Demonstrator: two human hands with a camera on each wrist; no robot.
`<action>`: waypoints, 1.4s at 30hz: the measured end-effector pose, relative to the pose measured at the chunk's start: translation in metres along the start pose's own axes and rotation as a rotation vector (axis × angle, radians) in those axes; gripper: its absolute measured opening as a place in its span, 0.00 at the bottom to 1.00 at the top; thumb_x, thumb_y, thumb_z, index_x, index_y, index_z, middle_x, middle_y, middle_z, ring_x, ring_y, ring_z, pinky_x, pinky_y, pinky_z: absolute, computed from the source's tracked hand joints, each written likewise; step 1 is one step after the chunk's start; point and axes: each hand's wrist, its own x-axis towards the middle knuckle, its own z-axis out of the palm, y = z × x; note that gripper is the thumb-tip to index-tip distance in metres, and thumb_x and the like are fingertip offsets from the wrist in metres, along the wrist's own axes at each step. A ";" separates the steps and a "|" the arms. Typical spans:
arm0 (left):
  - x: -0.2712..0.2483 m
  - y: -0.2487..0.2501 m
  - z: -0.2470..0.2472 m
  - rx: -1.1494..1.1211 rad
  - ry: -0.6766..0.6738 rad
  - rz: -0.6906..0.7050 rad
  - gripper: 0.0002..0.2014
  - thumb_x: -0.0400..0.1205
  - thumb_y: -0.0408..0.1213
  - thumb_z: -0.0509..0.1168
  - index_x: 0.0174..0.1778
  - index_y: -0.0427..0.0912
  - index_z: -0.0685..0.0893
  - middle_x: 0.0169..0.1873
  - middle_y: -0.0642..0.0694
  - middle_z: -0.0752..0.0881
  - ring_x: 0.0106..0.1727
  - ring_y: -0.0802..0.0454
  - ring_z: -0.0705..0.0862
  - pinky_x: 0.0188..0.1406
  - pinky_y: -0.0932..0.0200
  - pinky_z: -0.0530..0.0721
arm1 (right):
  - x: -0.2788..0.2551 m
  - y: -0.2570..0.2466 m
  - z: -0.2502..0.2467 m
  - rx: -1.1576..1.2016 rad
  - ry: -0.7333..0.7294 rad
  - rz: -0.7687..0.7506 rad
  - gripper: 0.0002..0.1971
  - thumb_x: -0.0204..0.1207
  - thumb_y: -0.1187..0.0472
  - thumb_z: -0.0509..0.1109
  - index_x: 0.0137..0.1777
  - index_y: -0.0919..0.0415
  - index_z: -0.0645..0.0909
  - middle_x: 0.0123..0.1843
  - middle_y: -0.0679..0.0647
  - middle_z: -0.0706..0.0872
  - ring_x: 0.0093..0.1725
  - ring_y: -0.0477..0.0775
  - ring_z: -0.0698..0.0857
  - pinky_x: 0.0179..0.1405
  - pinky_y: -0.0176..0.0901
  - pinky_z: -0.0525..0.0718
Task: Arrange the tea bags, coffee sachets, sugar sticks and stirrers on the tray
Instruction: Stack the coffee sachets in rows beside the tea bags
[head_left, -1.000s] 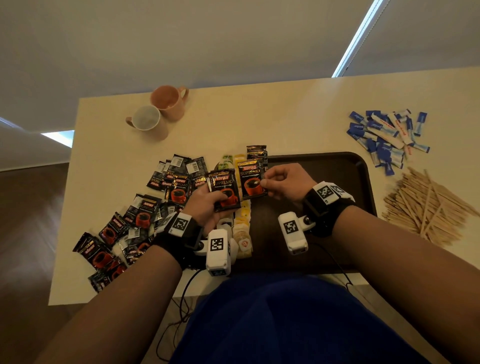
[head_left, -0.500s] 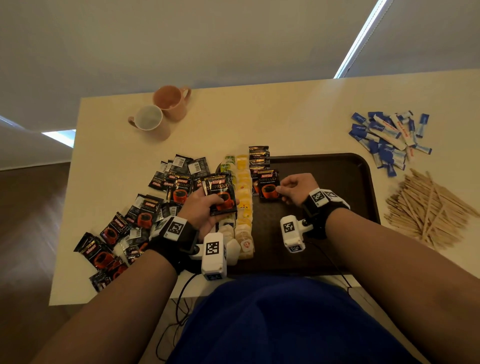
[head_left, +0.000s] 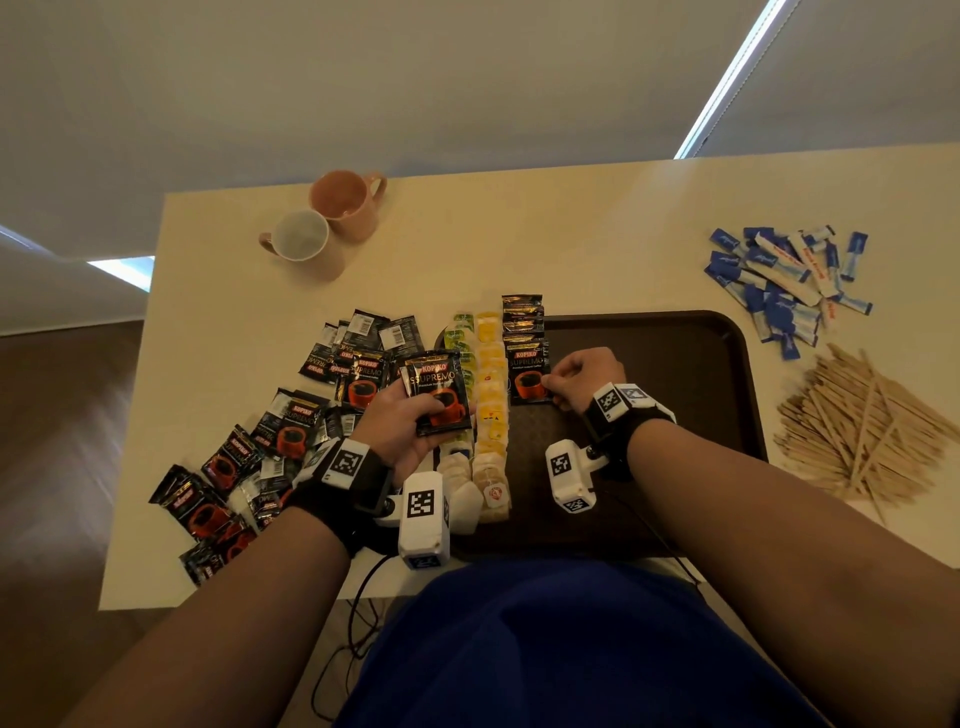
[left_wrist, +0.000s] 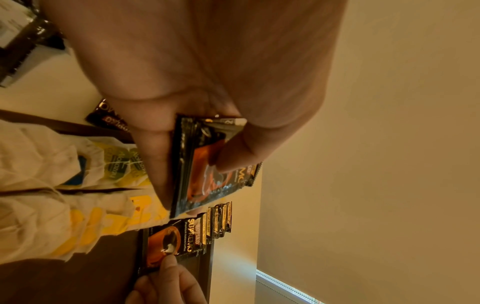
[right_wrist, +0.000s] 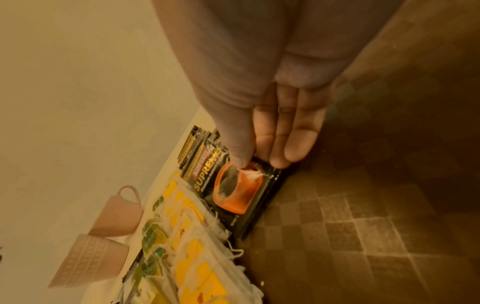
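My left hand (head_left: 423, 415) (left_wrist: 192, 164) grips a small stack of black coffee sachets (head_left: 441, 387) (left_wrist: 207, 174), thumb on the front, held above the tea bag rows (head_left: 491, 410) (right_wrist: 192, 232) at the tray's left side. The dark brown tray (head_left: 675, 364) lies in front of me. A row of overlapping coffee sachets runs along the tea bags. My right hand (head_left: 551, 385) (right_wrist: 255, 163) pinches the nearest sachet of that row (head_left: 524, 382) (right_wrist: 233, 191) (left_wrist: 166, 240) by its right edge, thumb on top, as it lies flat on the tray.
Loose coffee sachets (head_left: 280, 431) are spread on the table left of the tray. Blue and white sugar sticks (head_left: 779, 286) and wooden stirrers (head_left: 857, 431) lie to the right. Two mugs (head_left: 332, 223) stand at the back left.
My right hand carried a coffee sachet from mid-air down onto the row on the tray. My left hand moved slightly with its stack.
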 end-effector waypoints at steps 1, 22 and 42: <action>0.000 0.000 0.000 0.002 0.004 -0.002 0.19 0.85 0.19 0.55 0.66 0.40 0.78 0.62 0.31 0.85 0.58 0.32 0.89 0.54 0.38 0.87 | 0.000 -0.001 0.000 0.006 0.000 0.002 0.05 0.75 0.59 0.79 0.39 0.55 0.87 0.35 0.53 0.91 0.36 0.49 0.91 0.42 0.42 0.91; -0.006 -0.007 0.024 0.215 0.049 0.102 0.13 0.78 0.24 0.72 0.56 0.41 0.84 0.56 0.38 0.90 0.54 0.40 0.91 0.47 0.48 0.91 | -0.043 -0.032 -0.028 0.102 -0.274 -0.306 0.11 0.80 0.50 0.71 0.48 0.58 0.89 0.40 0.52 0.92 0.38 0.47 0.90 0.34 0.35 0.85; -0.003 -0.007 0.015 0.064 0.039 0.052 0.15 0.85 0.19 0.59 0.57 0.43 0.81 0.57 0.38 0.87 0.57 0.39 0.87 0.43 0.45 0.89 | -0.017 0.008 -0.025 -0.001 -0.176 0.010 0.05 0.77 0.59 0.76 0.51 0.58 0.87 0.41 0.53 0.90 0.37 0.46 0.88 0.33 0.37 0.82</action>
